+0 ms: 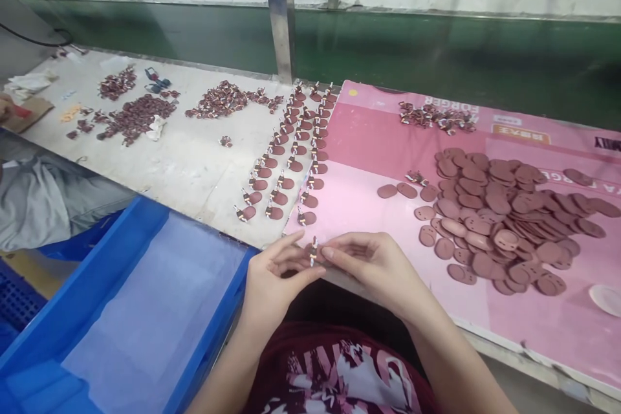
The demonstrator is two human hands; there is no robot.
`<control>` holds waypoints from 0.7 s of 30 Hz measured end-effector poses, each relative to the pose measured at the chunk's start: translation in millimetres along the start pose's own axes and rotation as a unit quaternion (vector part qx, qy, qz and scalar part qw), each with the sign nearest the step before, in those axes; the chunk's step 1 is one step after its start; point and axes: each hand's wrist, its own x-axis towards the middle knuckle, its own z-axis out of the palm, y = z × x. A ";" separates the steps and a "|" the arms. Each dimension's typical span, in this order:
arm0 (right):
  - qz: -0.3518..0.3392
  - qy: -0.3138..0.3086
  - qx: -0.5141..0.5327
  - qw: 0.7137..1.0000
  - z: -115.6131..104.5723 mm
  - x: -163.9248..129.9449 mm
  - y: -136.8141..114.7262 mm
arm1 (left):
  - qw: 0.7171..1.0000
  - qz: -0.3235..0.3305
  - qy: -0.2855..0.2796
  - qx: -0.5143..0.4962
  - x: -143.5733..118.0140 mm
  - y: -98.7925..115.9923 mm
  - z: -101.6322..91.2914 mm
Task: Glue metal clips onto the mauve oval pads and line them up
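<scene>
A small toy figurine (314,250), brown with a white tip, is held at the table's front edge between both hands. My left hand (280,268) pinches it from the left, thumb below and fingers behind. My right hand (371,262) is closed from the right, thumb and fingertips on the brown piece beside the figurine, probably an oval base; the fingers hide most of it. Just beyond stand rows of figurines on brown oval bases (306,218). To the right lies a large heap of brown oval bases (490,197), and behind it a small pile of loose figurines (436,118).
A pink printed sheet (359,200) covers the right side. More small parts (220,100) lie in piles on the white table at left. A blue bin (160,317) stands at front left. A metal post (280,19) rises behind the rows. Another person's hand (6,107) shows far left.
</scene>
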 end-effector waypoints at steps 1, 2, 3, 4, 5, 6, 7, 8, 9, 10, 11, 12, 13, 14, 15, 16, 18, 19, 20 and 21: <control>-0.012 0.012 -0.030 0.999 1.6 3.0 -0.9 | 1.000 0.008 0.012 0.018 -0.8 -0.4 -3.6; -0.022 0.025 -0.061 0.998 3.1 5.9 -1.7 | 0.999 0.019 0.027 0.040 -1.6 -1.0 -7.4; -0.029 0.039 -0.092 0.995 4.4 8.7 -2.3 | 0.996 0.035 0.044 0.069 -2.2 -1.7 -11.4; -0.032 0.051 -0.120 0.991 5.4 11.3 -2.8 | 0.991 0.056 0.063 0.103 -2.5 -2.6 -15.5; -0.033 0.061 -0.145 0.987 6.3 13.6 -3.2 | 0.983 0.082 0.082 0.141 -2.5 -3.5 -19.5; -0.031 0.067 -0.168 0.983 7.0 15.7 -3.5 | 0.973 0.108 0.098 0.177 -2.1 -4.4 -23.3; -0.028 0.071 -0.190 0.979 7.8 17.4 -3.8 | 0.963 0.130 0.110 0.208 -1.3 -5.1 -26.5; -0.025 0.077 -0.211 0.974 8.6 18.6 -4.3 | 0.955 0.146 0.119 0.228 -0.3 -5.5 -29.2; -0.023 0.083 -0.232 0.969 9.5 19.5 -4.8 | 0.951 0.155 0.124 0.238 0.8 -5.6 -31.3; -0.019 0.090 -0.252 0.963 10.7 20.0 -5.5 | 0.949 0.159 0.127 0.241 1.9 -5.4 -32.8; -0.016 0.097 -0.269 0.958 12.1 20.2 -6.2 | 0.948 0.160 0.131 0.240 2.9 -5.0 -33.9; -0.012 0.104 -0.283 0.953 13.6 20.2 -7.1 | 0.949 0.160 0.135 0.237 3.7 -4.5 -34.6; -0.009 0.110 -0.295 0.949 15.2 20.1 -8.1 | 0.949 0.160 0.139 0.235 4.2 -3.9 -35.2; -0.007 0.114 -0.304 0.946 16.9 20.1 -9.2 | 0.948 0.159 0.143 0.234 4.5 -3.3 -35.8; -0.003 0.117 -0.311 0.943 18.6 20.0 -10.4 | 0.948 0.158 0.147 0.233 4.7 -2.9 -36.5; 0.000 0.120 -0.317 0.941 20.2 20.1 -11.7 | 0.948 0.157 0.150 0.233 4.6 -2.6 -37.2; 0.005 0.123 -0.329 0.936 23.3 20.7 -14.2 | 0.948 0.152 0.158 0.229 4.2 -2.2 -39.0; 0.005 0.126 -0.337 0.933 24.8 21.1 -15.3 | 0.949 0.152 0.162 0.226 4.0 -2.0 -39.8; 0.004 0.128 -0.346 0.930 26.3 21.5 -16.3 | 0.949 0.152 0.166 0.222 3.8 -1.7 -40.5; 0.002 0.130 -0.353 0.927 27.7 22.0 -17.0 | 0.948 0.154 0.170 0.219 3.6 -1.1 -41.0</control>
